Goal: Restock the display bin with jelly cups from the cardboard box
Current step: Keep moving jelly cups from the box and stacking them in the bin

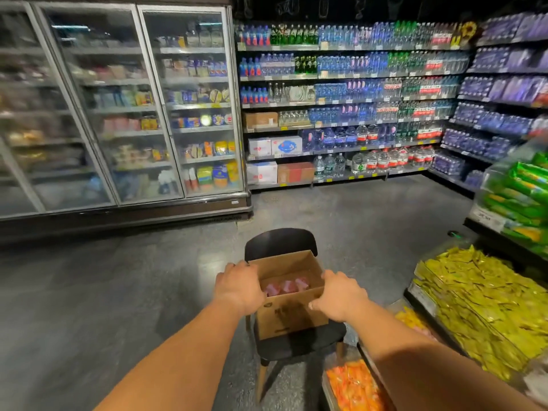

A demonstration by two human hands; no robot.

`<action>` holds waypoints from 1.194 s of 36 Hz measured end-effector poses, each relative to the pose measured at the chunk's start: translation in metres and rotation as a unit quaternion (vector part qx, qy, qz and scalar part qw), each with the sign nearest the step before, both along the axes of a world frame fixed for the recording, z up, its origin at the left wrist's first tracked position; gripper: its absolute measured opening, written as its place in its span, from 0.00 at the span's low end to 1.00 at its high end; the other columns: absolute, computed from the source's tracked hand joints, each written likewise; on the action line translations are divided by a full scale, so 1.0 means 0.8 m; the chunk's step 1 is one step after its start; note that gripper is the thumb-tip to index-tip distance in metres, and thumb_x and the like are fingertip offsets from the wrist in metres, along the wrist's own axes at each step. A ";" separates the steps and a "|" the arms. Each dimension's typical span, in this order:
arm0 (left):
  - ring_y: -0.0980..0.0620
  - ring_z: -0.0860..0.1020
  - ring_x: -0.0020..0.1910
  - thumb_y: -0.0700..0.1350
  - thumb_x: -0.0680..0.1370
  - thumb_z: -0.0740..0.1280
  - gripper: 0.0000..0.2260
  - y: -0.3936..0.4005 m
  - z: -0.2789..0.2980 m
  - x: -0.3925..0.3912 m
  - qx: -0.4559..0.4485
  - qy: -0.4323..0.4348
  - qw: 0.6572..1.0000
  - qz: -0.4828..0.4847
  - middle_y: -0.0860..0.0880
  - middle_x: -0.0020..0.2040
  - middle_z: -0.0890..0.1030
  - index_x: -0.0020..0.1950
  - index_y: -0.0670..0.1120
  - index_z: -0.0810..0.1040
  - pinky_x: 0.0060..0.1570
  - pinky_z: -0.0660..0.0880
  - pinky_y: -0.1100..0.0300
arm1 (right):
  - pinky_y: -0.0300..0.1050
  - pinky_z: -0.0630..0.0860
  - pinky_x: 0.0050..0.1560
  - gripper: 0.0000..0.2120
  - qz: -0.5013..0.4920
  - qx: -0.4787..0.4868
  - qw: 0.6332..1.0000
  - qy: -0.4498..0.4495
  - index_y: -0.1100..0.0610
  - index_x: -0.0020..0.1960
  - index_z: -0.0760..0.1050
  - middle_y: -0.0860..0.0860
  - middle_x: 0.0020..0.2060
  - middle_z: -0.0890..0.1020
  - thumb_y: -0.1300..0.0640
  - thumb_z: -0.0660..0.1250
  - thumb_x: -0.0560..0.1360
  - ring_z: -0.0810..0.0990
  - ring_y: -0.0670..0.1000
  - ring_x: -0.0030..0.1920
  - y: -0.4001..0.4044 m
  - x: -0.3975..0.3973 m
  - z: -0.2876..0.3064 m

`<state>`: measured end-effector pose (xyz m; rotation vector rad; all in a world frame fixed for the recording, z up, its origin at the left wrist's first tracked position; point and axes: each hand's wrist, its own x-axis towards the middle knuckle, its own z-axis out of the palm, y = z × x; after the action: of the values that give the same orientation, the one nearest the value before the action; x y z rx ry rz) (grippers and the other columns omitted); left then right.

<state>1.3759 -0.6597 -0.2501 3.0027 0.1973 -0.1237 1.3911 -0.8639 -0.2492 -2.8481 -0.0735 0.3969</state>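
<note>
An open cardboard box [292, 317] stands on the seat of a black chair [280, 243] in the lower middle of the head view. A few pink jelly cups [287, 286] lie at its bottom. My left hand [238, 287] grips the box's left rim, fingers curled over the edge. On the right rim my right hand [339, 295] holds on the same way. At the bottom right is a display bin [353, 384] with orange packets, and a patch of yellow and pink cups [412, 320] shows beside my right forearm.
Glass-door fridges [124, 108] line the left wall. Shelves of bottled water [350, 99] fill the back. A slanted display of yellow packets [480, 307] and green packs [522, 200] stands on the right. Grey floor [118, 292] spreads to the left of the chair.
</note>
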 end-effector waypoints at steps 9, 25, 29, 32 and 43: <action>0.44 0.71 0.64 0.56 0.75 0.67 0.25 0.030 -0.084 0.154 -0.010 0.068 0.998 0.006 0.47 0.62 0.74 0.71 0.51 0.70 0.59 0.73 0.48 | 0.54 0.73 0.63 0.31 0.016 0.006 0.998 0.053 0.52 0.72 0.63 0.55 0.65 0.73 0.41 0.67 0.74 0.73 0.59 0.64 0.035 0.162 -0.071; 0.44 0.73 0.65 0.52 0.74 0.70 0.23 0.052 -0.305 0.410 -0.116 0.171 0.977 0.047 0.47 0.66 0.75 0.69 0.51 0.73 0.66 0.72 0.50 | 0.55 0.67 0.70 0.38 -0.014 -0.004 0.989 0.150 0.52 0.78 0.55 0.52 0.72 0.67 0.42 0.67 0.75 0.66 0.57 0.70 0.094 0.415 -0.279; 0.45 0.73 0.65 0.48 0.73 0.70 0.26 0.044 -0.377 0.453 -0.115 0.196 0.973 0.043 0.47 0.67 0.74 0.71 0.49 0.71 0.65 0.72 0.53 | 0.58 0.63 0.72 0.38 0.038 -0.018 0.984 0.175 0.48 0.79 0.51 0.51 0.78 0.57 0.45 0.65 0.75 0.63 0.59 0.72 0.104 0.471 -0.345; 0.43 0.71 0.67 0.48 0.76 0.67 0.25 0.045 -0.429 0.481 -0.090 0.214 0.972 0.026 0.46 0.69 0.72 0.72 0.47 0.69 0.68 0.69 0.50 | 0.59 0.62 0.73 0.37 0.094 -0.043 0.977 0.188 0.48 0.79 0.52 0.52 0.77 0.59 0.46 0.66 0.76 0.62 0.58 0.73 0.107 0.509 -0.397; 0.43 0.71 0.69 0.43 0.83 0.57 0.17 0.035 -0.587 0.530 -0.033 0.352 0.935 0.027 0.45 0.70 0.74 0.72 0.47 0.72 0.66 0.71 0.48 | 0.52 0.72 0.63 0.15 0.305 -0.112 0.916 0.234 0.52 0.65 0.74 0.54 0.64 0.75 0.56 0.62 0.79 0.73 0.56 0.64 0.120 0.577 -0.562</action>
<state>1.7999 -0.6317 -0.7194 2.7409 0.3286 -1.1702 1.8528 -0.7676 -0.6987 -2.7916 -0.8819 1.2710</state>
